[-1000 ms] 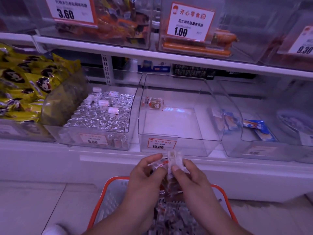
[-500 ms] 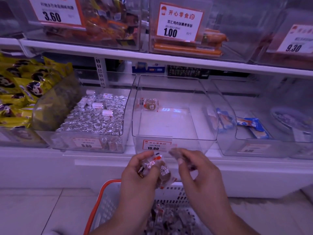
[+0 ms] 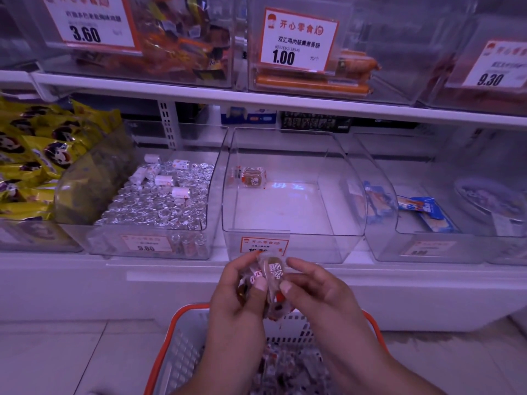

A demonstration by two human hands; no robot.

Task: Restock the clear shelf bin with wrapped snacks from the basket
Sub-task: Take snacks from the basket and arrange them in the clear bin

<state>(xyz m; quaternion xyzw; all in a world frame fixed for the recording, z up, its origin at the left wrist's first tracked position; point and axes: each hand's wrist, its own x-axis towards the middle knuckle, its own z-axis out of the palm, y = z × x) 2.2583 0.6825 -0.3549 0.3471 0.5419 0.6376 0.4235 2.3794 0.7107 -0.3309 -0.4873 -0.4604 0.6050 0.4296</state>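
Clear plastic bin: one clear shelf bin (image 3: pixel 293 195) stands straight beyond both hands, its front lip just above the fingertips; an orange-edged price label (image 3: pixel 263 246) on its front wall is partly hidden by what the hands hold.
Snack already in bin: one wrapped snack (image 3: pixel 252 178) lies at the back left of the bin floor, well apart from the hands.
Left hand: one left hand (image 3: pixel 239 295), fingers and thumb curled round a small bunch of wrapped snacks (image 3: pixel 251 280); their exact number cannot be told.
Right hand: one right hand (image 3: pixel 316 292), thumb and forefinger pinching a single held snack (image 3: pixel 275 272), brownish with white characters, upright between the two hands and touching the left thumb.
Basket: one orange-rimmed basket (image 3: pixel 182 317) directly beneath the wrists, with a heap of basket snacks (image 3: pixel 285 369), too many and too blurred to count.
Left of the grip: one bin of silver foil pieces (image 3: pixel 159 203), labelled 9.80; further left, yellow packets (image 3: pixel 31 155).
Right of the grip: one bin with blue packets (image 3: pixel 425 209).
Upper shelf: three price cards, reading 3.60, 1.00 and 9.30.
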